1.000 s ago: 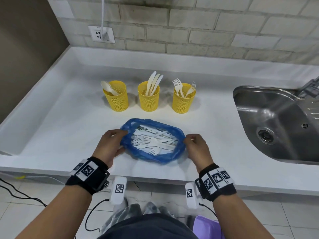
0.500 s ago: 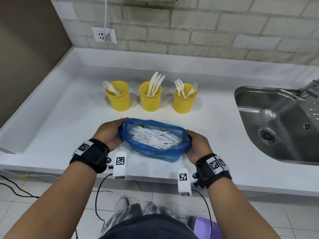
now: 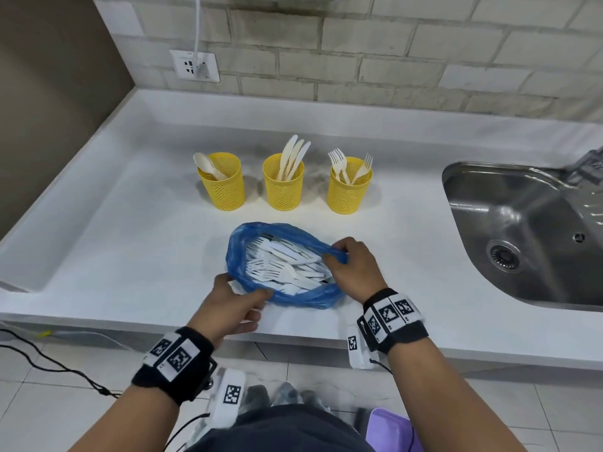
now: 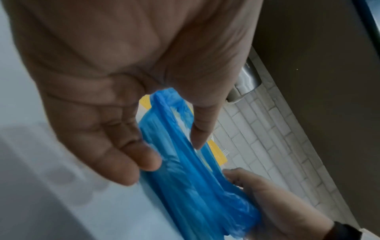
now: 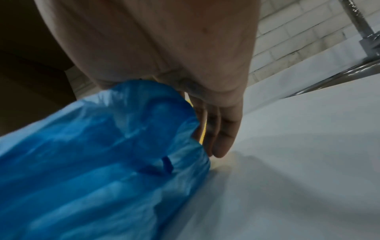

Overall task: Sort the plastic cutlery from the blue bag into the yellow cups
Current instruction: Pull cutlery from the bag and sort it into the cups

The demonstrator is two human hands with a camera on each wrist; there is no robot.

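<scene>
A white countertop point(image 3: 137, 243) is running across the head view, its front edge lying nearest the person, with pale floor tiles point(image 3: 49, 415) and a black cable point(image 3: 49, 360) showing below it. At that near edge the left hand point(image 3: 228, 308) is pinching the near rim of the blue bag point(image 3: 295, 296) between thumb and fingers; the left wrist view is showing the thumb over the blue film and the fingers under it. The right hand point(image 3: 354, 272) is grasping the bag's right rim, its fingers curling over the gathered plastic. Both wrists are wearing black bands bearing printed square markers. The bag is resting on the countertop, mouth held open, and white plastic cutlery point(image 3: 284, 269), mostly forks, is lying heaped inside it. Beyond the bag three yellow cups are standing in a row: the left cup point(image 3: 223, 187) is holding a spoon, the middle cup point(image 3: 283, 187) is holding knives, and the right cup point(image 3: 348, 190) is holding forks. To the right a steel sink point(image 3: 522, 230) is sitting let into the counter. Farthest back, a pale brick wall point(image 3: 359, 60) is rising behind the counter, carrying a socket point(image 3: 194, 65) with a white cord plugged in.
</scene>
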